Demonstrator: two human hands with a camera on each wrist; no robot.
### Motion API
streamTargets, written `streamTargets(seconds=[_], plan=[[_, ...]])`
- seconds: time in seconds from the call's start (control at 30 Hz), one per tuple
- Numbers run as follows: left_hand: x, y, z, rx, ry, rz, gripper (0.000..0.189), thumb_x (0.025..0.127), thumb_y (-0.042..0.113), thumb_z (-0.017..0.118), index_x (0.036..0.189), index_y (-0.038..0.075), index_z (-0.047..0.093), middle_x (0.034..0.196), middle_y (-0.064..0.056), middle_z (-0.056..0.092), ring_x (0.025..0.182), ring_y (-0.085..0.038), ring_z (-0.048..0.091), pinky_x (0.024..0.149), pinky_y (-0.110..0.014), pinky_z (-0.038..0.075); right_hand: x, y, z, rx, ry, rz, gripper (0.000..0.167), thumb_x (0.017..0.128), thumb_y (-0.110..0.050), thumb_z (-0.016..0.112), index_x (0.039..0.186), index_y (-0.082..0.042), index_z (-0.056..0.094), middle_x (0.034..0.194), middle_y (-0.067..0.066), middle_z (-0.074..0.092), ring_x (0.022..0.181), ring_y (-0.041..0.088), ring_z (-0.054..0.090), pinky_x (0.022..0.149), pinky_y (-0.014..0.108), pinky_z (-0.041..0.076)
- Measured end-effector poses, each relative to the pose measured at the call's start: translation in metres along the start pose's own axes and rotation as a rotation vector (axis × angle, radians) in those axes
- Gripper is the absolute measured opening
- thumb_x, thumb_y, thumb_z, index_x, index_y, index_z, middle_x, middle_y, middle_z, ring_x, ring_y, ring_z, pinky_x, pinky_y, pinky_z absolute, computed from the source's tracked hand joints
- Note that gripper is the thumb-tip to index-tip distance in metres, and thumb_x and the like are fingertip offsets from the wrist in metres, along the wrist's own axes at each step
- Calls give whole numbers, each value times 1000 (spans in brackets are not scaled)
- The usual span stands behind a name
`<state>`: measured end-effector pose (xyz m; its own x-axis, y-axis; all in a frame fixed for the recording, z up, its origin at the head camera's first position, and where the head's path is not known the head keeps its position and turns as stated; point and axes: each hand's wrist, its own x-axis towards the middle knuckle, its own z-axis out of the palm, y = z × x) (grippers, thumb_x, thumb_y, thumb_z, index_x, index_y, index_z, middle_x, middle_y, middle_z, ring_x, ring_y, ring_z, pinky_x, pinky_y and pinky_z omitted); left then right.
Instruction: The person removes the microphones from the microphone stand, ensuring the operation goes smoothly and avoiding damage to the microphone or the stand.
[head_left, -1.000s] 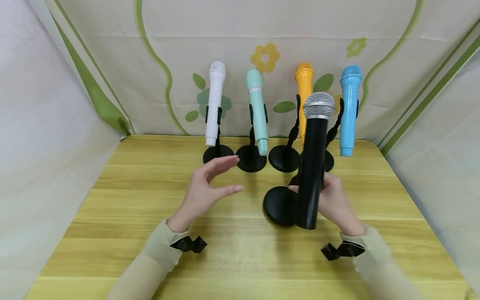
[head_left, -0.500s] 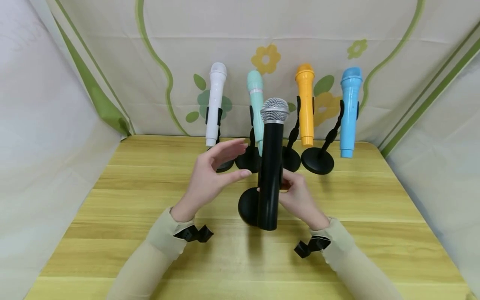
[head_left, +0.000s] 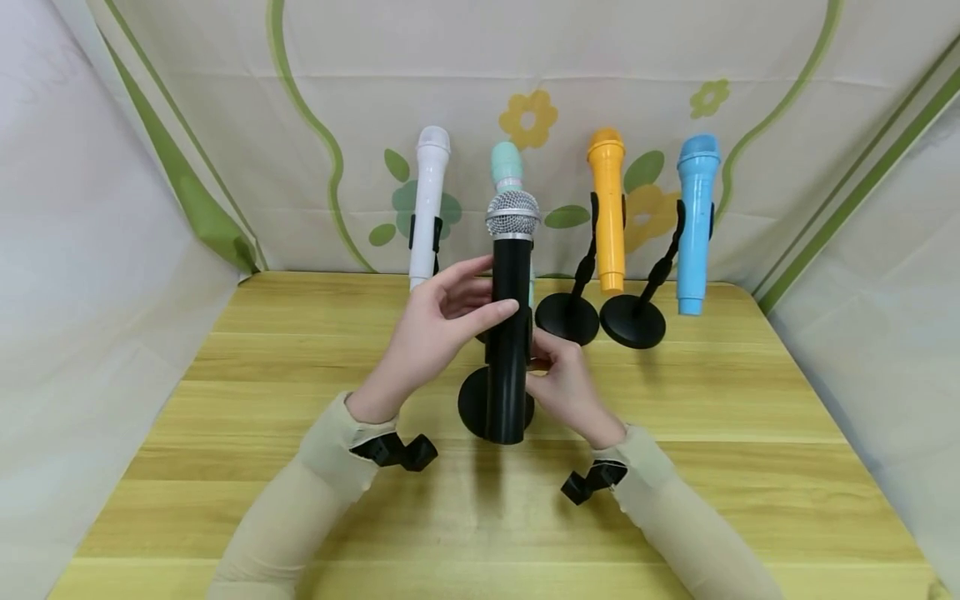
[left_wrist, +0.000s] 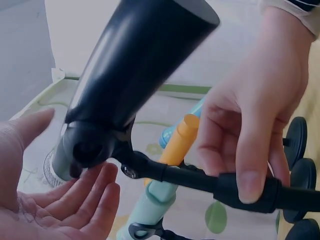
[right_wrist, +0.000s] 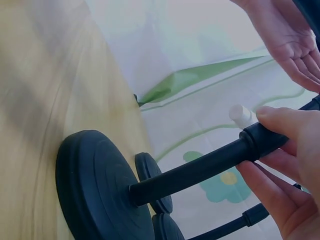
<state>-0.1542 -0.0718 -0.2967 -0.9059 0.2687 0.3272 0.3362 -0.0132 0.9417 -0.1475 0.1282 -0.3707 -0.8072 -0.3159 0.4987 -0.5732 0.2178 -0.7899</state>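
Note:
A black microphone (head_left: pixel 507 396) with a silver mesh head leans in the clip of a black desk stand (right_wrist: pixel 192 172), over the middle of the table. My right hand (head_left: pixel 566 387) grips the stand's pole at its thicker collar, thumb on one side and fingers on the other. Around the upper part of the microphone my left hand (head_left: pixel 431 333) is spread, thumb in front and fingers behind. The left wrist view shows its fingers (left_wrist: pixel 95 200) loosely extended beside the clip (left_wrist: pixel 90 145), with a gap between thumb and microphone body. The round base (right_wrist: pixel 95 185) shows below.
Along the back edge of the wooden table (head_left: pixel 300 492) stand a white microphone (head_left: pixel 429 200), a mint one (head_left: pixel 506 162), an orange one (head_left: pixel 607 208) and a blue one (head_left: pixel 697 225), each on a black stand. A patterned cloth (head_left: pixel 637 50) hangs behind them.
My right hand has carried the black microphone and its stand leftward to the middle, now overlapping the mint one. My left hand has moved slightly up and right, to around the microphone.

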Motion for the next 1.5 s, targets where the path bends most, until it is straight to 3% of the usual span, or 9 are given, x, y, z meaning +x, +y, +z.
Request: streamTargets(seconds=[0.23,0.43,0.63,0.8,1.03,1.27,1.5], plan=[[5,2,0,32,25,-84,62,92,20,79,146,4,54,115,-5,72,102,-21,69,91,-38,56,-1,38,7,21,31,36,20,83,14,78,99,5,71,90,13,71,83,21,71,75,36,62],[6,3,2,24,27,-102,62,91,19,80,145,3,54,115,-6,72,102,-21,69,91,-38,56,-2,46,8,95,31,48,16,86,7,78,101,2,76,94,9,74,88,22,73,81,37,61],[5,2,5,-37,48,-110,58,92,16,79,144,5,56,115,-9,71,102,-23,70,90,-37,57,0,44,9,140,23,36,12,89,8,75,100,4,76,92,11,74,88,26,72,82,38,60],[5,-1,7,-74,66,-90,54,93,16,77,143,5,58,114,-9,72,101,-24,71,89,-35,57,2,40,8,116,2,12,12,88,13,73,99,7,75,91,17,73,88,26,73,82,34,60],[7,-6,11,-73,74,-30,52,94,16,76,141,4,59,112,-10,72,97,-25,71,86,-35,58,7,10,1,69,-30,-19,13,86,17,72,96,9,72,91,14,73,87,21,73,80,34,60],[10,-6,11,-75,69,-22,49,94,16,75,140,3,61,110,-10,73,95,-25,71,84,-35,59,8,10,-1,85,-58,19,16,86,14,73,101,7,72,94,14,73,87,24,72,81,38,60],[11,-4,9,-97,52,-18,47,94,13,74,139,2,61,110,-12,72,96,-27,71,85,-35,59,9,13,-2,106,-72,3,19,86,15,74,104,7,72,96,14,73,88,23,72,80,37,60]])
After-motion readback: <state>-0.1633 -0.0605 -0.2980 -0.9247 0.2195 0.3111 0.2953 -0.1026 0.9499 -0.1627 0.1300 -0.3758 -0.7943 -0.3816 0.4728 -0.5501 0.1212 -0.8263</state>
